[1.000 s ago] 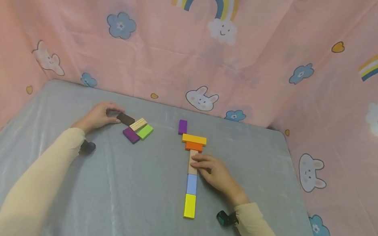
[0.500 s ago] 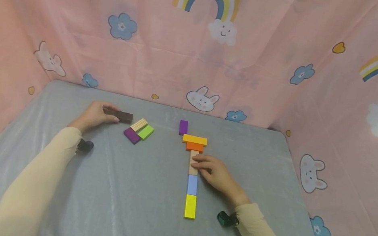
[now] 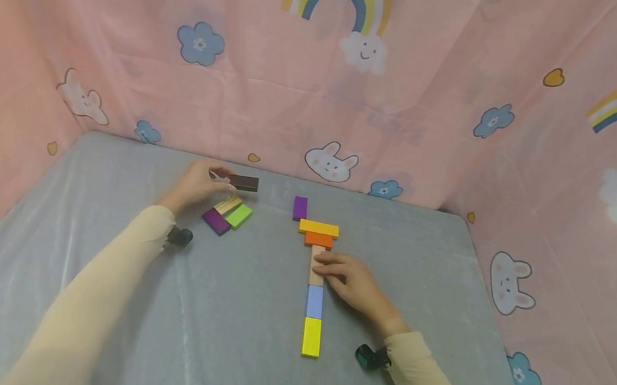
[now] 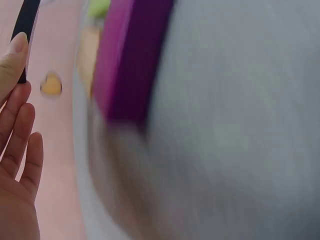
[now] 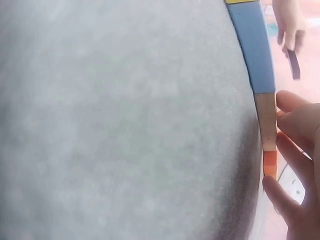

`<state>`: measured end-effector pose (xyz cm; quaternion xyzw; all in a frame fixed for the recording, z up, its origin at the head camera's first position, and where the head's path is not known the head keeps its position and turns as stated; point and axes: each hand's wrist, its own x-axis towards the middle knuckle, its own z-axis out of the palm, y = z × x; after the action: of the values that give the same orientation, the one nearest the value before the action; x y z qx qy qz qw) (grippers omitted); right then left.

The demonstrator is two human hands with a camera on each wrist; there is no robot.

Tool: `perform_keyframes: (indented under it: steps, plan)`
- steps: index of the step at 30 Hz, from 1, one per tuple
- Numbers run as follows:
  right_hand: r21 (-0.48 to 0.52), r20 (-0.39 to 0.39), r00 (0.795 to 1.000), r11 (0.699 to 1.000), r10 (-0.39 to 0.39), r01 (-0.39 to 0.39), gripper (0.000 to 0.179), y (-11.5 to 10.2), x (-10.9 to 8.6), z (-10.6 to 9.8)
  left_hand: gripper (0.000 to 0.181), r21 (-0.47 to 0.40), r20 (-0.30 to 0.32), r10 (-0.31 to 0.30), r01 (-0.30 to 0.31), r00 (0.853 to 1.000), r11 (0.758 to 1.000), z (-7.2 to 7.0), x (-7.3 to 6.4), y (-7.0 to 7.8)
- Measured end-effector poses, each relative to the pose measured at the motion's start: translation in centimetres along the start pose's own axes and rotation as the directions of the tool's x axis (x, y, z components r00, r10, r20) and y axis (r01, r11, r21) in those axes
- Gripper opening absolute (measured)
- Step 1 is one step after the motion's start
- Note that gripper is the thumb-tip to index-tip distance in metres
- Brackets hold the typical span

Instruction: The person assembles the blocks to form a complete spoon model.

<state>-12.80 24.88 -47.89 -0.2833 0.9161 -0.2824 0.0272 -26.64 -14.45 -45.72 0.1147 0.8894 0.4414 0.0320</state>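
My left hand [image 3: 196,186] pinches a dark brown block [image 3: 245,183] between thumb and fingers, above the back left of the table. The left wrist view shows the thumb on the dark block [image 4: 25,30], the other fingers loosely extended. Just below that hand lie a striped wood block [image 3: 227,206], a lime green block [image 3: 239,216] and a purple block [image 3: 216,222], side by side. My right hand [image 3: 357,283] rests its fingertips on a plain wood block [image 3: 316,272]. That block lies in a line between an orange block [image 3: 318,240] and a blue block [image 3: 315,302].
A yellow block [image 3: 312,337] ends the line at the near side. Across its far end lies an amber block [image 3: 319,228], with a second purple block [image 3: 300,208] at its upper left. Grey cloth covers the table [image 3: 230,314]; a pink patterned curtain [image 3: 418,102] surrounds it.
My left hand has picked up the dark brown block from beside the striped one and carried it right, over the far side of the small group. The right hand has stayed put.
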Motion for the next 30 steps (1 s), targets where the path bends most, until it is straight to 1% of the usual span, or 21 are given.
perform_keyframes:
  steps: [2,5,9,13,17,20,25,30]
  plan:
    - [-0.001,0.003,1.0,1.0,-0.001,0.001,0.028,0.0,0.0,-0.1,0.041,-0.027,0.016,0.007,-0.007,1.0,1.0,1.0,0.6,0.7]
    - [-0.005,0.005,1.0,1.0,-0.005,0.005,0.028,-0.1,0.0,-0.1,0.042,-0.032,0.038,0.026,-0.024,0.999,0.999,2.4,1.3,1.8]
    - [-0.01,0.009,1.0,1.0,-0.007,0.007,0.028,-0.1,0.1,-0.1,0.044,-0.025,0.056,0.093,-0.092,0.994,0.995,3.9,2.0,3.1]
    - [-0.011,0.011,1.0,1.0,-0.005,0.006,0.028,-0.2,0.1,-0.2,0.042,-0.017,0.048,0.13,-0.129,0.99,0.991,5.4,2.4,4.2]
    - [-0.01,0.004,1.0,1.0,-0.014,0.014,0.028,-0.1,0.0,-0.1,0.04,0.008,0.051,0.126,-0.127,0.991,0.992,6.8,2.7,4.8]
    - [-0.008,0.0,1.0,1.0,-0.019,0.019,0.027,0.0,0.1,-0.1,0.04,0.008,0.062,0.115,-0.116,0.991,0.993,7.8,2.8,5.3]
    - [-0.012,-0.001,1.0,1.0,-0.022,0.022,0.027,0.1,0.1,0.0,0.04,0.03,0.051,0.119,-0.121,0.992,0.992,9.1,2.8,6.1]
    - [-0.006,0.015,1.0,1.0,0.005,-0.005,0.028,0.1,0.1,-0.1,0.039,0.035,0.05,0.108,-0.11,0.993,0.993,10.3,2.6,7.3]
